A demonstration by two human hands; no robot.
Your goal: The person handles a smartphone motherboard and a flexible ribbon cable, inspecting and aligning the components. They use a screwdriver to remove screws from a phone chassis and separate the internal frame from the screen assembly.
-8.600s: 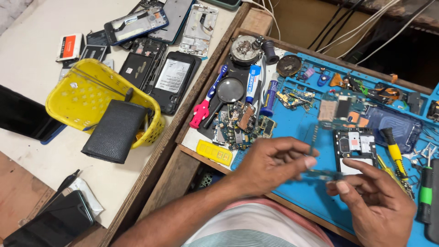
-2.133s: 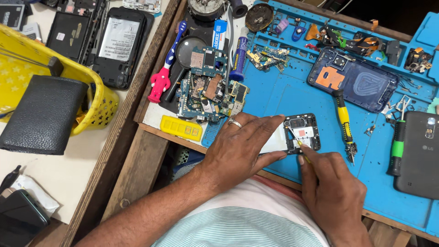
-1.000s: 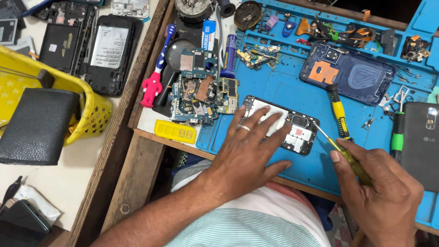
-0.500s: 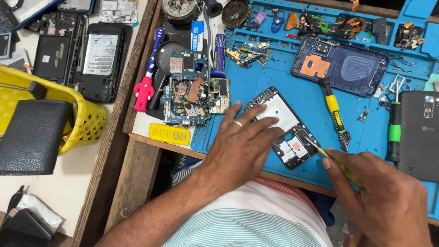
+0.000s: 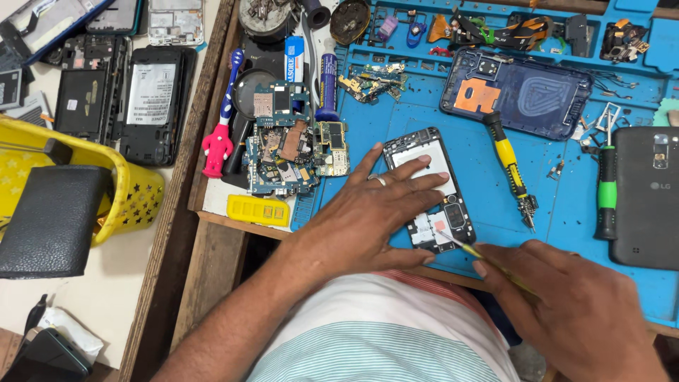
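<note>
My left hand (image 5: 368, 216) lies flat on an opened phone (image 5: 431, 187) on the blue work mat (image 5: 424, 106), fingers spread over its white upper part, a ring on one finger. My right hand (image 5: 566, 304) grips a thin yellow-handled tool (image 5: 475, 251) whose metal tip touches the exposed circuit board at the phone's lower end. The phone lies tilted, its bare board toward me.
A yellow-handled screwdriver (image 5: 511, 166) and a green-handled one (image 5: 606, 191) lie right of the phone. A blue phone back cover (image 5: 523, 95), a black phone (image 5: 651, 198), a heap of circuit boards (image 5: 290, 148), a pink toothbrush (image 5: 219, 127) and a yellow basket (image 5: 134, 198) surround the spot.
The phone has turned more upright on the mat under my left hand. My right hand has kept the tool's tip at the phone's lower board.
</note>
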